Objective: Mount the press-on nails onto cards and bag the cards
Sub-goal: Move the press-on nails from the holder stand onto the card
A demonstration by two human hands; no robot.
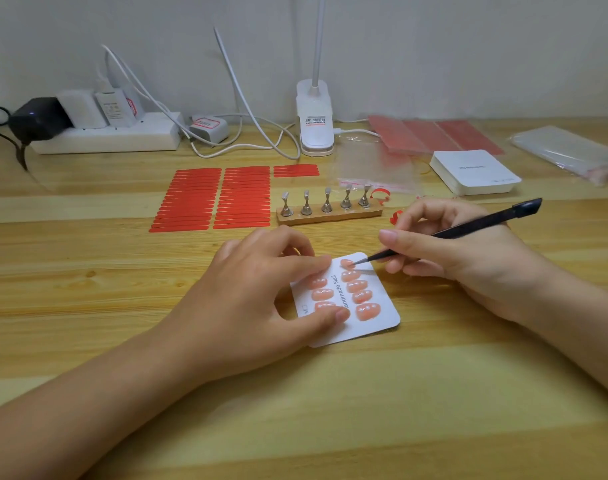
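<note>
Left hand [261, 289] lies over a white card [382, 318] on the wooden table [87, 271], thumb and fingertips pressing it flat. Card bears two columns of pink nails [361, 296]. Right hand [451, 251] pinches black tweezers [451, 232], tips touching the top nail of the right column. Behind: empty nail stand [328, 211], red strips [212, 199], card stack [475, 171], clear bags [565, 150].

Peach-pink nails [359, 296] on a white card [382, 327], red strips [212, 199], black tool [468, 225], light wood-grain table [87, 271].
</note>
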